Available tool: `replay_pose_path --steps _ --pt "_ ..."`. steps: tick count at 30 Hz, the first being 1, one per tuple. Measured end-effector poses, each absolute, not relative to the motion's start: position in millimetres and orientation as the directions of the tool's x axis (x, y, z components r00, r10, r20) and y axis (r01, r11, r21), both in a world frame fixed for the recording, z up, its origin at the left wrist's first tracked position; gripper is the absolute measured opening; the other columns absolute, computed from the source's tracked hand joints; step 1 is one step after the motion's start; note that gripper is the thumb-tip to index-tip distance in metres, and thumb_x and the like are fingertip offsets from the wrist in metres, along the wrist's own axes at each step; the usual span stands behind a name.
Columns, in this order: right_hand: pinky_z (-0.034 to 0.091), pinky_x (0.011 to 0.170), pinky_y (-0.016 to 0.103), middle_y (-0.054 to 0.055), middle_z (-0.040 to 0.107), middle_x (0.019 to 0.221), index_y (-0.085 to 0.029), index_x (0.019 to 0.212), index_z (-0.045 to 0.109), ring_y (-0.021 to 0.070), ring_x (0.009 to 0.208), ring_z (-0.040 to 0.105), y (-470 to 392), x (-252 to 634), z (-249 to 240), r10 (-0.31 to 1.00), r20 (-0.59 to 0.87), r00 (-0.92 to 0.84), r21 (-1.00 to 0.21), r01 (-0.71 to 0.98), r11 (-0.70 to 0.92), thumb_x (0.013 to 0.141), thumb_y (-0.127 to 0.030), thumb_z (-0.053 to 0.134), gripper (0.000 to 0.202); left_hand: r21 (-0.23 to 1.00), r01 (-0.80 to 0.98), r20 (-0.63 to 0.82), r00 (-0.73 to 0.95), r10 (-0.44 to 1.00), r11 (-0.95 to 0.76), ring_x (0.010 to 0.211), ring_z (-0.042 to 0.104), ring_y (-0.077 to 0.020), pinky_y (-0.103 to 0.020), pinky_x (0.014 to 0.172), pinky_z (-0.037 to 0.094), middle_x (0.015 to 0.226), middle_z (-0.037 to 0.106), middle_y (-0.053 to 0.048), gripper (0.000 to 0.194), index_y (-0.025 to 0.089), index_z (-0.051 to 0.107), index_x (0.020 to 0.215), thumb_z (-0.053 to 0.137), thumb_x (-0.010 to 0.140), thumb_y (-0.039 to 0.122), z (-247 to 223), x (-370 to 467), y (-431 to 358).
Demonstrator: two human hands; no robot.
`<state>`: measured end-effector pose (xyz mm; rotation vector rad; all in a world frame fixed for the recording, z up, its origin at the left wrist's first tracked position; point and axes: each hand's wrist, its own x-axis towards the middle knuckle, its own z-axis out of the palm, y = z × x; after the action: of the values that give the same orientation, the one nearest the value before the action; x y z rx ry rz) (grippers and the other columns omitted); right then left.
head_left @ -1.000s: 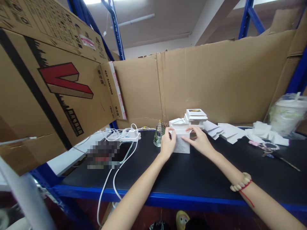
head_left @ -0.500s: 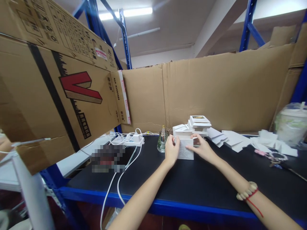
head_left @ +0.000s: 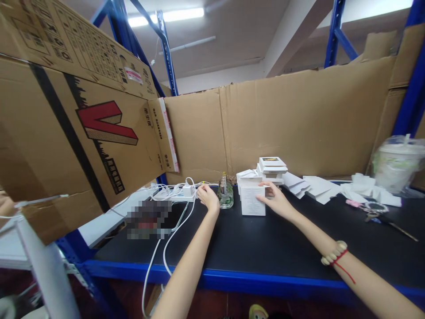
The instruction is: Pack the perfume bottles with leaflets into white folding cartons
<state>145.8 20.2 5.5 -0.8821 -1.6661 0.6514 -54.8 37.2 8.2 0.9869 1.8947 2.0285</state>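
Observation:
A small white box (head_left: 253, 201) with fine print on its front stands upright on the black tabletop. My right hand (head_left: 277, 200) grips its right edge between thumb and fingers. To the left, my left hand (head_left: 209, 198) is off the box, its fingers curled inward; anything inside them is hidden. Just right of that hand stands a glass bottle tray or dish (head_left: 226, 201) holding small vials with gold tops, too small to make out fully. More white boxes (head_left: 248, 175) sit directly behind the gripped one.
A stack of white boxes (head_left: 272, 166) stands at the back, with folded white papers (head_left: 318, 188) to its right. Farther right are keys (head_left: 373, 215) and a lidded cup (head_left: 396, 164). White cables (head_left: 168, 248) hang over the front edge beside a power strip (head_left: 181, 193). Cardboard walls enclose the back and left.
My left hand has let go of the white box and moved left, past the glass item. My right hand still holds the box, which now shows more of its front. The view has shifted slightly.

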Motion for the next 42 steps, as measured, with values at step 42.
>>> replay_pose_path --steps 42 --pt "0.051 0.081 0.041 0.007 0.065 0.094 -0.021 0.101 0.052 0.0203 0.085 0.063 27 146 -1 0.878 0.464 -0.117 -0.862 0.169 0.478 0.057 -0.035 0.071 0.049 0.285 0.959 0.282 -0.071 0.957 -0.013 0.094 0.060 -0.0245 -0.029 0.070 0.043 0.094 0.065 -0.004 0.042 0.024 0.047 0.101 0.069 0.067 0.036 35 -49 4"
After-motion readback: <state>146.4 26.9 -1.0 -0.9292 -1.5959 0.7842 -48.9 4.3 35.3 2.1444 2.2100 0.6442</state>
